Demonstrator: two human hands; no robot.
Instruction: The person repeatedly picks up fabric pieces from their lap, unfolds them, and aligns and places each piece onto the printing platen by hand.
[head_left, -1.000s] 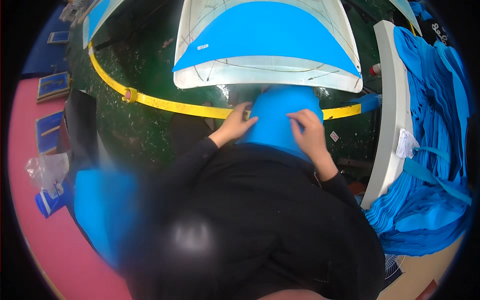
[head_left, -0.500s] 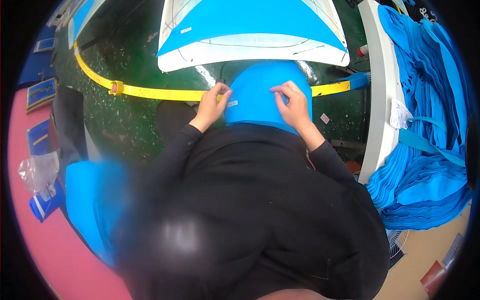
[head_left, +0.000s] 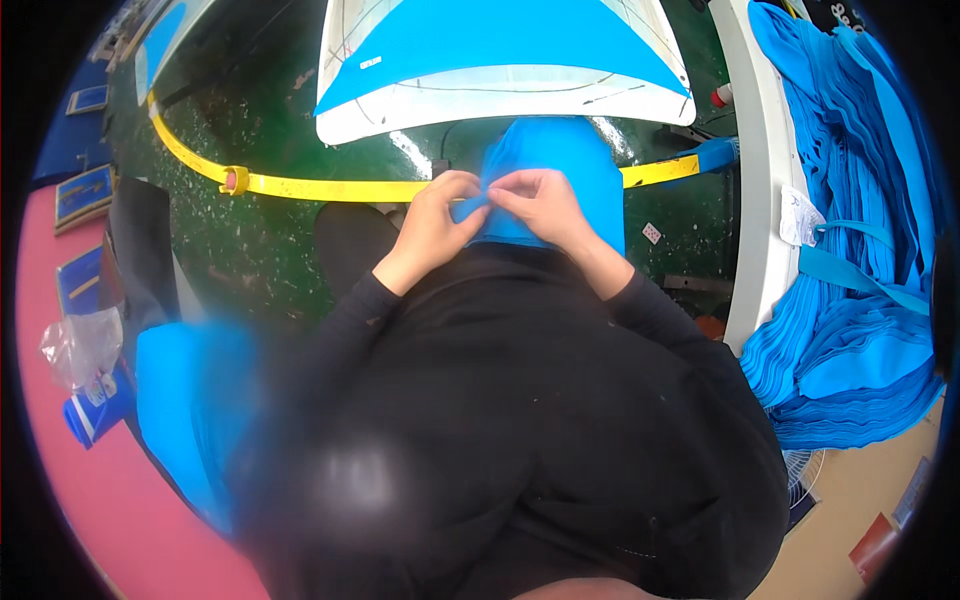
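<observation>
A stack of bright blue fabric pieces lies over my lap, just below the white board. My left hand pinches the left edge of the fabric, which bunches up between its thumb and fingers. Close against it, my right hand has thumb and forefinger pressed together on the same edge. Both hands meet at this spot, and the fingers hide how many layers they hold. The small pale label on the fabric is covered by the hands.
Ahead stands a white board carrying a blue fabric panel. A yellow band crosses behind my hands. On the right, a white-edged surface bears thick blue fabric stacks. At left are a pink surface and more blue fabric.
My right hand has moved left to meet my left hand, which has shifted slightly right. The fabric's left edge is now gathered and pulled up between them.
</observation>
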